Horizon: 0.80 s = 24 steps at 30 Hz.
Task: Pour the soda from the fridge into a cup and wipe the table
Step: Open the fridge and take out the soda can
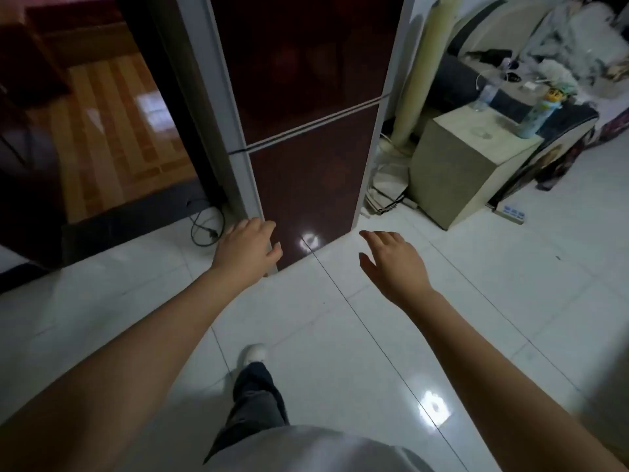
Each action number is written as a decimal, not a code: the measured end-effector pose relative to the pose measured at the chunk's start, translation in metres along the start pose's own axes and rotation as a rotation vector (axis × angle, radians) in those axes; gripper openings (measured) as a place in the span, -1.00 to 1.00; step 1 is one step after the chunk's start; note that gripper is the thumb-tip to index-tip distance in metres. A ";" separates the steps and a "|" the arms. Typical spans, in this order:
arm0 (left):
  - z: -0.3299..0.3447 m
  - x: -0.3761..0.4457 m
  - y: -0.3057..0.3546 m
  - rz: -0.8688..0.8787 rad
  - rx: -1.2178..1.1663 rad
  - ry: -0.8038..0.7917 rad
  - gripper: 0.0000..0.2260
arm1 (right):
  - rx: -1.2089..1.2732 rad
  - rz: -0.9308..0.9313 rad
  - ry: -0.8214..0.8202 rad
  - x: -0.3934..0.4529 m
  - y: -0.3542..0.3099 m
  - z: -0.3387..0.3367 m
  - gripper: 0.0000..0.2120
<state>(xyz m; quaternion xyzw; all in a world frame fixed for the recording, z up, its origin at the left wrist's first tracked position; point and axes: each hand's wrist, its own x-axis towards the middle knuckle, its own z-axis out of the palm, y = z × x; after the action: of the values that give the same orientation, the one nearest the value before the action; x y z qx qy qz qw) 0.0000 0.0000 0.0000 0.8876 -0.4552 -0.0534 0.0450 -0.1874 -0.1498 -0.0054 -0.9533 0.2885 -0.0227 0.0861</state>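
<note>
A tall fridge with dark red glossy doors and pale grey edges stands straight ahead, both doors closed. My left hand is stretched out in front of the lower door's left edge, fingers loosely curled and holding nothing. My right hand is held out to the right of the fridge's base, fingers relaxed and spread, empty. No soda or cup shows in view.
A square beige cabinet stands right of the fridge with a plastic bottle and a cartoon-topped bottle on it. A black cable lies on the white tiled floor at the left. A power strip lies at the right.
</note>
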 end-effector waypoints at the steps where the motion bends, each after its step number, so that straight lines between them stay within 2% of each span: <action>1: -0.002 0.011 -0.010 0.022 -0.002 0.000 -0.63 | 0.011 0.021 0.009 0.012 -0.006 0.004 -0.60; 11: -0.022 0.119 -0.104 0.206 0.032 -0.073 -0.62 | 0.092 0.224 0.062 0.110 -0.072 0.019 -0.58; 18: -0.031 0.155 -0.127 0.274 0.015 -0.083 -0.64 | 0.103 0.281 0.075 0.142 -0.093 0.015 -0.58; 24: -0.042 0.167 -0.130 0.253 -0.007 -0.044 -0.62 | 0.105 0.244 0.137 0.167 -0.097 0.001 -0.58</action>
<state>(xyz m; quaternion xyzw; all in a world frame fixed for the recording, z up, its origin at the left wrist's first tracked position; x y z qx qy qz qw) 0.2072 -0.0585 0.0159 0.8216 -0.5642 -0.0684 0.0442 0.0044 -0.1631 0.0101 -0.9016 0.4059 -0.0920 0.1180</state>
